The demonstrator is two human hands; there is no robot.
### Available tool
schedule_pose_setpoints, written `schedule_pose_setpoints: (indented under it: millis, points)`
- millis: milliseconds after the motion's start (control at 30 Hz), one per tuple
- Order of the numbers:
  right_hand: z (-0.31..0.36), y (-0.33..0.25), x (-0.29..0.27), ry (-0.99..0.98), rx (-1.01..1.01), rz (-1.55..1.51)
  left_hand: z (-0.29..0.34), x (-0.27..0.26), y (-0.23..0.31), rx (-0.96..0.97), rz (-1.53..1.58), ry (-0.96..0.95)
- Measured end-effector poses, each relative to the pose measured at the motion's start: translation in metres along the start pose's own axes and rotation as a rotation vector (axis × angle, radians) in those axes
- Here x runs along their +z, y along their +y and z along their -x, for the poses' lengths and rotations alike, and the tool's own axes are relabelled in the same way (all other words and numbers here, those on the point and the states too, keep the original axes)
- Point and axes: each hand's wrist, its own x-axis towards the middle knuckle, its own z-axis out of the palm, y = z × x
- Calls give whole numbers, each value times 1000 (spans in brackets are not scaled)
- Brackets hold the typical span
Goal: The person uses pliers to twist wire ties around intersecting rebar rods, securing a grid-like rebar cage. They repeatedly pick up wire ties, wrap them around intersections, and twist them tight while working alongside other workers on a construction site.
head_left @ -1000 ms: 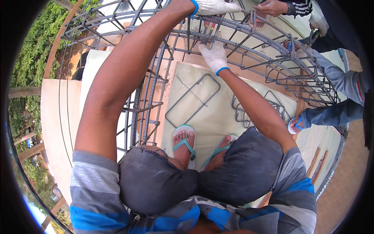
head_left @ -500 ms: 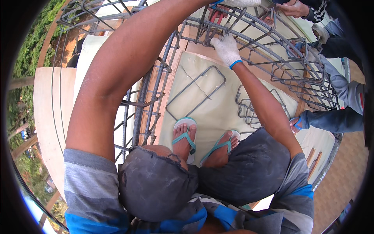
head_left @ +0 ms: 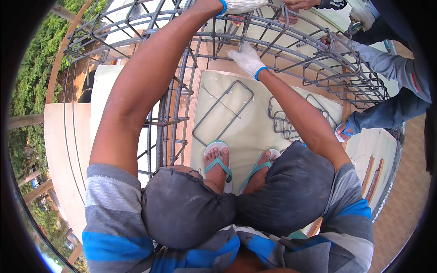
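A long rebar cage (head_left: 282, 43) of bars and bent stirrups curves across the top of the view. My right hand (head_left: 248, 60), in a white knit glove with a blue cuff, is closed at the cage's near side, its fingertips on a rebar stirrup (head_left: 246, 32). My left hand (head_left: 243, 4), gloved alike, reaches over the cage at the top edge; its fingers are cut off by the frame. Something red (head_left: 236, 21), perhaps a tool handle, shows between the bars near my hands.
Loose bent stirrups (head_left: 223, 109) lie on the pale board by my sandalled feet. Another rebar cage (head_left: 170, 113) runs along my left. At the right, co-workers' hands (head_left: 362, 19) work at the cage. Greenery (head_left: 32, 91) drops away beyond a plywood edge (head_left: 61, 136).
The view has shifted, and my hands sit slightly farther left in it. The right hand stays at the stirrup. A co-worker's gloved hand at the right has moved up toward the cage.
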Motion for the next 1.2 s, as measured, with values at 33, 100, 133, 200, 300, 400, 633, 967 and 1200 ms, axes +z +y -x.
schedule_pose_setpoints:
  millis: [33,100,133,200,300,400,633,967,1200]
  points:
    - [10,-12,-1,-50,13,18,5,0,-2,-24,0,13]
    - [30,-5,7,-35,-110,22,8,0,1,-53,36,45]
    - [41,11,15,-8,-133,89,12,-6,8,-16,115,3]
    - [63,35,26,34,-188,214,19,-19,15,42,262,-85]
    - [88,34,16,-101,-173,268,4,0,-3,77,94,84]
    - [97,38,5,-295,-138,279,6,-7,5,-19,193,19]
    - [96,41,-2,-355,-156,241,-5,7,0,-55,302,186]
    - [102,37,-7,-368,-206,305,-10,-23,-43,-274,898,285]
    - [101,42,-5,-355,-220,295,34,-49,-72,-128,-24,154]
